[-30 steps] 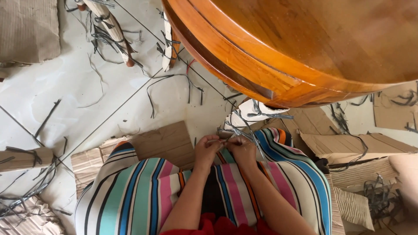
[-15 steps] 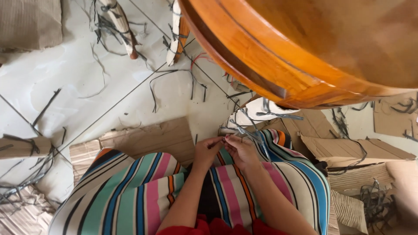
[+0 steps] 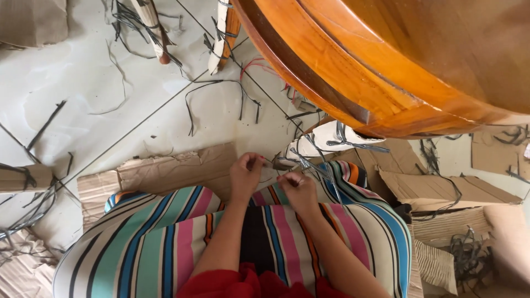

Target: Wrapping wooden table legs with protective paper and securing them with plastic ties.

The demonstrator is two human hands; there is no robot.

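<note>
From my feed I see both hands over the striped skirt (image 3: 182, 243). My left hand (image 3: 246, 174) is pinched shut on a thin grey strap (image 3: 316, 165) end, and the right hand (image 3: 295, 187) is closed around the same strap just beside it — the two hands near each other but apart. The strap runs up to a white-wrapped table leg (image 3: 331, 140) under the round wooden table (image 3: 386, 60). Cardboard (image 3: 182, 168) lies on the tiled floor (image 3: 83, 88) — strap offcuts scattered about.

Both forearms reach forward, the left hand (image 3: 246, 175) and right hand (image 3: 297, 189) near each other, each grip pinched closed.
</note>
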